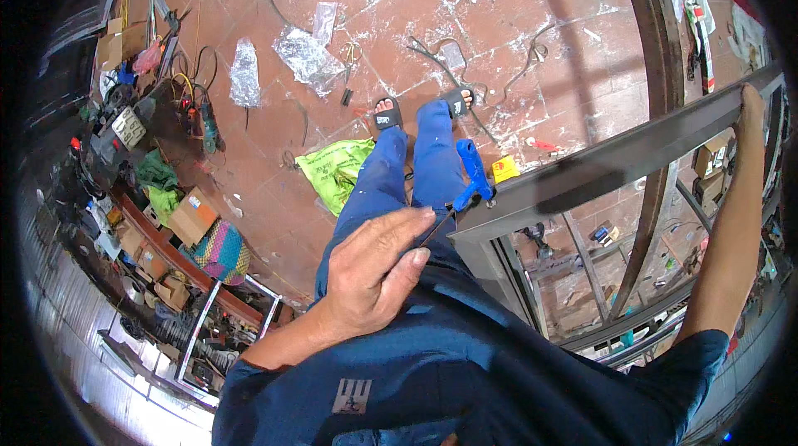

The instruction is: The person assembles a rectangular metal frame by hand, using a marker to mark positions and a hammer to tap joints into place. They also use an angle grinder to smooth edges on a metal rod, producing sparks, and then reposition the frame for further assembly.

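My left hand [370, 267] is in front of my waist, fingers drawn together and the thumb close beneath them. A thin dark rod [436, 230] runs from between the thumb and fingertips up to the near corner of a dark metal frame [573, 176]. At that corner sits a blue handle-like piece [472, 170]; its exact kind is unclear. The frame leans against my front and stretches off to the right. My right hand [751, 103] is wrapped over the far end of its top bar, with the arm stretched out; some of its fingers are hidden.
Plastic wrappers [307, 55] and cut strips [449, 64] litter the tiled floor [465, 14]. A green bag [337, 170] lies beside my legs, a yellow packet [504, 168] near the frame. Boxes [193, 217], a woven basket [223, 252] and power tools [209, 126] crowd the left. Another dark upright [657, 39] stands right.
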Available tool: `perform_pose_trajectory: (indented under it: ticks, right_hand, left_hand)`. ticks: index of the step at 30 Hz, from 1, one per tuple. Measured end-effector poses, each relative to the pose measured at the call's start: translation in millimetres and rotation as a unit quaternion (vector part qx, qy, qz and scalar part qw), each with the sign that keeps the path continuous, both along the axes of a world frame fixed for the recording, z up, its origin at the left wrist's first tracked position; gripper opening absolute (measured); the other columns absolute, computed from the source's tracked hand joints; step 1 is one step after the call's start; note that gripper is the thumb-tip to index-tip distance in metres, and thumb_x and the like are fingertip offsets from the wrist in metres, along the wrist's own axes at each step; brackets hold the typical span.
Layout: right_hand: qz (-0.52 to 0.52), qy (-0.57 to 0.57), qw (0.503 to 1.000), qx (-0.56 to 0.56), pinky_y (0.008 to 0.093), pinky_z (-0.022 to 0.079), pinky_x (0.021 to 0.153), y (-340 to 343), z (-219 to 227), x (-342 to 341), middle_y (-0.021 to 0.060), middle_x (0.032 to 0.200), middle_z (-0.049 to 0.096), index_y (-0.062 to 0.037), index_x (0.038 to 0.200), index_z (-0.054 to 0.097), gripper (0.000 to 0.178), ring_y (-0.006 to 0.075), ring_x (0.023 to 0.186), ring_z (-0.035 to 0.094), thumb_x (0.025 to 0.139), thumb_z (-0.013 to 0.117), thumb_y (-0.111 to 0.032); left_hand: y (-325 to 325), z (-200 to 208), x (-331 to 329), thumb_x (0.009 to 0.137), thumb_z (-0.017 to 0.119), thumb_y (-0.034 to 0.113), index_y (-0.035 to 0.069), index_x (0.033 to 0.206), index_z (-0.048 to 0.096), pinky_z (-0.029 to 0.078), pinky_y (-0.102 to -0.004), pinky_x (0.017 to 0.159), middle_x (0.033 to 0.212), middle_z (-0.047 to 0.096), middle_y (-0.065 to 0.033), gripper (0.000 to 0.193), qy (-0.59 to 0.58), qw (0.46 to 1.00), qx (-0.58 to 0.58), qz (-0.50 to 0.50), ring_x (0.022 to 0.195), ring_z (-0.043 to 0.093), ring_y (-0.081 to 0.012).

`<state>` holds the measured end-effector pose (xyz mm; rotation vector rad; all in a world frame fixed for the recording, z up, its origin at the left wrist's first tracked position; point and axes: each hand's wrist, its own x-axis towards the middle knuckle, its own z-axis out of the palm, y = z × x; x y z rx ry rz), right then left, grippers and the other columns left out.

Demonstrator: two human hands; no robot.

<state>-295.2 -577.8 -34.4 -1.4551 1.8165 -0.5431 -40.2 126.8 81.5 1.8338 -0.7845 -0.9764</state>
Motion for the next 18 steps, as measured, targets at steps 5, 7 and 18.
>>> perform_pose_trajectory:
  ticks: [5,7,18]
  right_hand:
    - [0.047,-0.019,0.998,0.022,0.0396,0.056,0.066,-13.9,1.7,-23.1,0.0116,0.091,0.066,0.0019,0.105,0.064,0.026,0.0248,0.075,0.066,0.09,0.062,-0.02]
    - [0.038,-0.002,0.999,0.031,0.0409,0.058,0.068,-19.7,-1.7,-25.3,0.0133,0.096,0.068,0.0021,0.11,0.064,0.029,0.0263,0.078,0.069,0.089,0.063,-0.019]
    - [0.033,-0.002,0.999,0.019,0.0407,0.054,0.075,-26.1,-5.8,-31.0,0.0131,0.1,0.068,0.0039,0.11,0.066,0.033,0.0258,0.083,0.066,0.093,0.065,-0.025]
  left_hand:
    - [14.4,-18.8,-11.3,0.099,0.064,0.004,-0.005,0.121,0.072,0.058,-0.0329,0.075,0.096,0.076,-0.0159,0.025,0.073,0.994,0.051,0.062,0.083,0.074,-0.0225]
    - [22.3,-26.7,-11.3,0.101,0.062,0.012,-0.005,0.113,0.074,0.057,-0.0326,0.069,0.091,0.075,-0.0157,0.024,0.111,0.985,0.099,0.091,0.073,0.071,-0.0221]
    - [1.6,-171.0,-20.8,0.101,0.071,0.035,0.001,0.089,0.065,0.051,-0.0297,0.05,0.07,0.064,-0.0053,0.036,0.504,0.793,0.201,0.277,0.054,0.059,-0.0148]
